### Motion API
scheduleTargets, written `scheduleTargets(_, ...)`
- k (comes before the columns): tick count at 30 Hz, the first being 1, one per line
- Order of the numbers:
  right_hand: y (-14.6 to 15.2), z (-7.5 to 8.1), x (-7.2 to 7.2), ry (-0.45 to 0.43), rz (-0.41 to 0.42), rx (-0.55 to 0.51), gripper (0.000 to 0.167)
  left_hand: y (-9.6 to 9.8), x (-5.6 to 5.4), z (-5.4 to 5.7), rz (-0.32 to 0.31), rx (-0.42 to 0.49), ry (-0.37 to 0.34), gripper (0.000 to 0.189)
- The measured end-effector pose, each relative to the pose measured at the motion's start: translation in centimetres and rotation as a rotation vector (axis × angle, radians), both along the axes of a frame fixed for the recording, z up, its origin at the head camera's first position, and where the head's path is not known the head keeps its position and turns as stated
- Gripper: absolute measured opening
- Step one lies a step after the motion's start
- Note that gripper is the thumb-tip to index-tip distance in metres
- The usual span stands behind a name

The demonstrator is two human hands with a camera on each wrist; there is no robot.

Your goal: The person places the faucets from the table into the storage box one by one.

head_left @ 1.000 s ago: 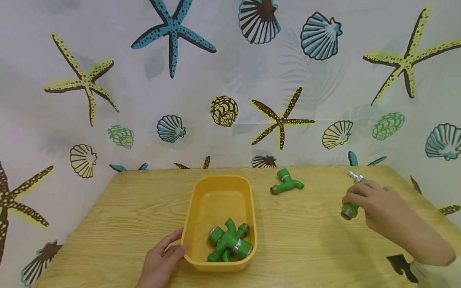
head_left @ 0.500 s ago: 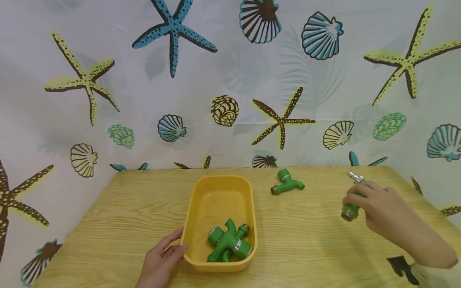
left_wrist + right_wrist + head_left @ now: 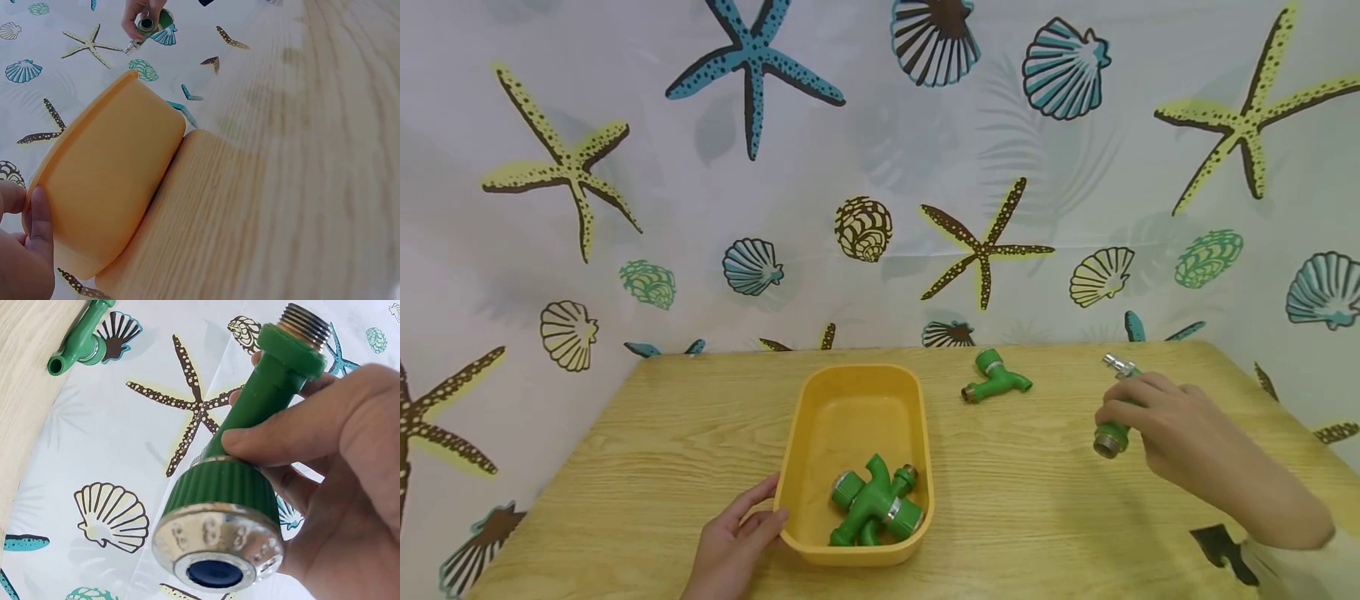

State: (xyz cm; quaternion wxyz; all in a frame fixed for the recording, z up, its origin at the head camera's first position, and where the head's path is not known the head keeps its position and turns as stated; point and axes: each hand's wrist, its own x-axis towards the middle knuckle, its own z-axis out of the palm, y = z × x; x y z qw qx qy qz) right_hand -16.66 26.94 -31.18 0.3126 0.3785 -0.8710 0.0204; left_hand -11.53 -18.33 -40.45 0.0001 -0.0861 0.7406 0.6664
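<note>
In the head view my right hand [image 3: 1183, 437] grips a green tap [image 3: 1109, 439] above the right side of the table. The right wrist view shows that tap's green body [image 3: 262, 394], brass threaded end and ribbed handle with a chrome cap and dark blue centre. A silver nozzle sticks out past the fingers. My left hand [image 3: 730, 537] holds the left rim of a yellow plastic bin [image 3: 854, 425], pinching its edge between thumb and fingers. Green taps [image 3: 876, 504] lie heaped at the bin's near end, partly covering one another.
Another green tap [image 3: 998, 381] lies on the wooden table [image 3: 700, 433], right of the bin near the back edge. Behind the table hangs a white cloth [image 3: 820, 292] printed with starfish and shells.
My right hand has shifted slightly left with the tap in its grip. The left hand stays on the bin's rim, and the taps lying down have kept their places.
</note>
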Motion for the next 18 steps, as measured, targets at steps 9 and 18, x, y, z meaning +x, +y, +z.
scheduleTargets(9, -1.7, 0.1, -0.4, -0.025, 0.034, 0.016, 0.057, 0.1, 0.1, -0.1, 0.006, 0.024, 0.001, 0.051)
scheduleTargets(18, -2.7, 0.0, -0.8, -0.025, 0.076, 0.016, 0.055, 0.0, 0.1, 0.1, -0.007, 0.026, 0.012, 0.052)
